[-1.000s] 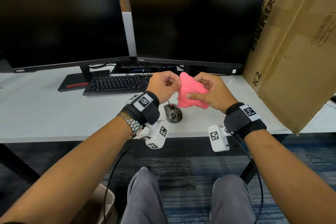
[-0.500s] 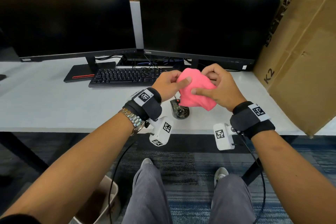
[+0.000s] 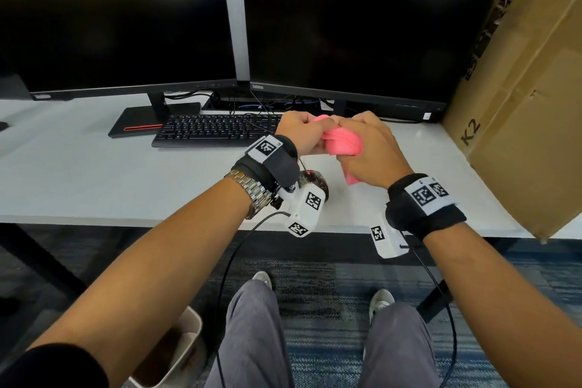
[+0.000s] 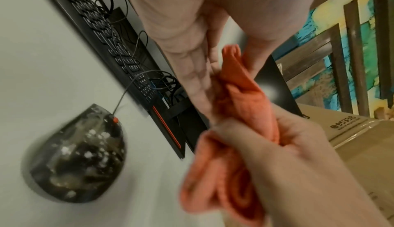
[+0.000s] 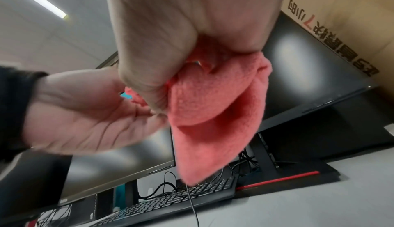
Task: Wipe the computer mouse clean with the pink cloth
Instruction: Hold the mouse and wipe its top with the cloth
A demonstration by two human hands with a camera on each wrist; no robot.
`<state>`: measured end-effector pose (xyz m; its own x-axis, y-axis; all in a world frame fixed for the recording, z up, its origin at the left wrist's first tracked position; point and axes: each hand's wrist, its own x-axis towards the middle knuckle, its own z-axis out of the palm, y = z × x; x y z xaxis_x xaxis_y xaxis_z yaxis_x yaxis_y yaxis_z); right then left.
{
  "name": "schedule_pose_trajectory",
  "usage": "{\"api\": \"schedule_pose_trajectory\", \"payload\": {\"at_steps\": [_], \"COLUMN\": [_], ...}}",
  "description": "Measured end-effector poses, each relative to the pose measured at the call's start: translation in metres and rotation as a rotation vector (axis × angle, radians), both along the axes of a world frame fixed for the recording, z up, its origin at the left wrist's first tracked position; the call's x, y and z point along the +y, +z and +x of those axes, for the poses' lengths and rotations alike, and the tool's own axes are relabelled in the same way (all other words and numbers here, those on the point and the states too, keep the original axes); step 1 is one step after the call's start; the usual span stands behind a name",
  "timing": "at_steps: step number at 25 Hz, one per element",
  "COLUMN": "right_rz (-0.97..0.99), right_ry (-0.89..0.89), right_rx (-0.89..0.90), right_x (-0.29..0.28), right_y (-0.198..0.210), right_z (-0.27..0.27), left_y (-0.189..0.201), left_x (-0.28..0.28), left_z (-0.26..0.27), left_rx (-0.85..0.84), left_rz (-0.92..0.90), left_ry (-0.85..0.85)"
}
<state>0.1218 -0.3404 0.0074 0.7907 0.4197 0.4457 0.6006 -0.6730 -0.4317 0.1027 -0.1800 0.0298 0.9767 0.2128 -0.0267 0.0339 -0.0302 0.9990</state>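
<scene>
Both hands hold the bunched pink cloth (image 3: 341, 145) in the air above the white desk (image 3: 94, 179). My left hand (image 3: 302, 131) pinches its upper edge. My right hand (image 3: 362, 151) grips the bundle, with a corner hanging below the palm. In the left wrist view the cloth (image 4: 241, 99) runs from the left fingers into the right fist. The dark see-through computer mouse (image 4: 78, 156) lies on the desk below the left wrist, with white specks on its shell, a red wheel and a thin cable. The head view shows only the mouse's (image 3: 311, 178) top behind the wrist camera.
A black keyboard (image 3: 217, 132) lies behind the hands, with two dark monitors (image 3: 346, 19) and their red-striped stand base (image 3: 148, 123) further back. A big cardboard box (image 3: 519, 98) leans over the desk's right side. A bin (image 3: 176, 353) stands on the carpet by my knees.
The hands have moved closer together and the cloth is bunched tighter between them. The right hand now wraps round it. The camera has dipped closer to the desk. The mouse has stayed put.
</scene>
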Motion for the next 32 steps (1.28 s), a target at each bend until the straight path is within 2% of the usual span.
{"api": "schedule_pose_trajectory", "payload": {"at_steps": [2, 3, 5, 6, 8, 11, 17, 22, 28, 32], "right_rz": [-0.086, -0.102, -0.041, -0.026, -0.06, -0.129, -0.155, -0.257, -0.33, -0.339], "right_ry": [0.016, 0.0, -0.041, -0.053, -0.046, 0.023, 0.008, 0.043, 0.107, 0.088], "right_rx": [-0.003, 0.057, 0.285, 0.386, 0.503, 0.558, 0.483, 0.45, 0.386, 0.396], "right_x": [-0.003, -0.006, -0.01, -0.011, -0.009, -0.001, 0.018, 0.033, 0.038, 0.039], "right_y": [0.002, 0.002, -0.001, -0.005, -0.014, -0.029, -0.04, -0.042, -0.04, -0.036], "right_z": [0.013, 0.019, 0.03, 0.035, 0.044, 0.057, 0.076, 0.078, 0.074, 0.067], "left_y": [-0.008, -0.016, -0.035, -0.044, -0.059, -0.07, -0.079, -0.091, -0.091, -0.089], "left_x": [0.011, 0.018, 0.029, 0.032, 0.033, 0.029, 0.019, 0.017, 0.017, 0.016], "left_z": [-0.005, -0.01, -0.023, -0.029, -0.035, -0.035, -0.029, -0.024, -0.019, -0.017], "left_rx": [0.028, 0.035, 0.077, 0.109, 0.149, 0.164, 0.201, 0.161, 0.159, 0.174], "left_rz": [0.147, 0.331, 0.727, 0.858, 0.968, 1.032, 1.033, 0.952, 0.987, 1.003], "left_ry": [-0.027, -0.03, -0.042, -0.056, -0.108, -0.165, -0.156, -0.102, -0.096, -0.093]}}
